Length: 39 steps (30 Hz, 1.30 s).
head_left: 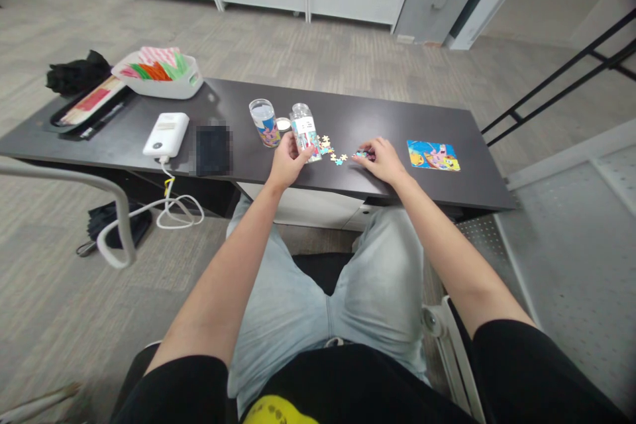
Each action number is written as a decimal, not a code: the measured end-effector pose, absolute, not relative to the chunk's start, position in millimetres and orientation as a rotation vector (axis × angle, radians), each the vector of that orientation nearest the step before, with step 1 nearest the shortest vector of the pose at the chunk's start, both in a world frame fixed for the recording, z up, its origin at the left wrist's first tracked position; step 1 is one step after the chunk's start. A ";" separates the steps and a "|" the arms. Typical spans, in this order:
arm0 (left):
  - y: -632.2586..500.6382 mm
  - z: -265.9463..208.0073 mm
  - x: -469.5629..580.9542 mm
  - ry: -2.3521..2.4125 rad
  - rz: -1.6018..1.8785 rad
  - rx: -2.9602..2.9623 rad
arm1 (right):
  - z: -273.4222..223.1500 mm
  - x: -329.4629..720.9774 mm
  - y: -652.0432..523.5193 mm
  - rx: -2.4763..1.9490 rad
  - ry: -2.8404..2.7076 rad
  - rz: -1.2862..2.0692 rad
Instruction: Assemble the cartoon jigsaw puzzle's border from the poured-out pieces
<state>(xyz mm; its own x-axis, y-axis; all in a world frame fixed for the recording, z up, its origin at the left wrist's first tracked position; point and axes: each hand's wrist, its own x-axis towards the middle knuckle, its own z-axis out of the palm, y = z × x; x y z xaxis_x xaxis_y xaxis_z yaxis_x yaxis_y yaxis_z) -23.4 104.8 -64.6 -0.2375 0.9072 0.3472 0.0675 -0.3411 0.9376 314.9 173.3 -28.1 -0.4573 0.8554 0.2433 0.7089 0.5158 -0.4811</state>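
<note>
Wrapped around a clear jar with a white and coloured label is my left hand. The jar stands nearly upright, leaning slightly, over the dark desk. Loose jigsaw pieces lie just right of it, some cream and some blue. At the right end of this trail, my right hand has its fingers closed over a few jigsaw pieces, partly hidden by the fingertips. Further right lies a flat colourful cartoon picture card. A second clear jar with a cartoon label and a round lid stand left of the held jar.
On the left of the desk are a white power bank with a cable, a blurred dark square, a white basket with coloured items, and a black tray. A black metal frame rises at the right.
</note>
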 end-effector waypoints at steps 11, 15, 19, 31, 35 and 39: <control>106.6 -66.0 -24.3 1.219 1.626 1.402 | -5.3 326.3 198.8 -1.284 -2.448 0.648; 106.6 -66.4 -24.1 1.219 1.625 1.411 | 6.8 316.0 207.1 -1.327 -2.470 0.716; 107.1 -67.3 -24.0 1.225 1.625 1.416 | 16.4 312.7 211.1 -1.348 -2.477 0.797; 110.0 -72.6 -25.5 1.228 1.627 1.438 | 18.3 306.1 209.3 -1.394 -2.484 0.880; 110.0 -72.3 -25.2 1.236 1.633 1.434 | 20.7 299.8 208.4 -1.363 -2.549 0.769; 109.3 -71.5 -25.1 1.245 1.632 1.433 | 21.8 293.9 206.0 -1.330 -2.582 0.587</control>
<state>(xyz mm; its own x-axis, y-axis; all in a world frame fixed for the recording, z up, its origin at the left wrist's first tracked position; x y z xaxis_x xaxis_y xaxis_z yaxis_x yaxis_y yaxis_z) -25.1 109.3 -71.5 -0.2121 0.9018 0.3764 0.1252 -0.3569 0.9257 293.9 206.0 21.8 -0.5846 0.8110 -0.0216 0.7406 0.5226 -0.4223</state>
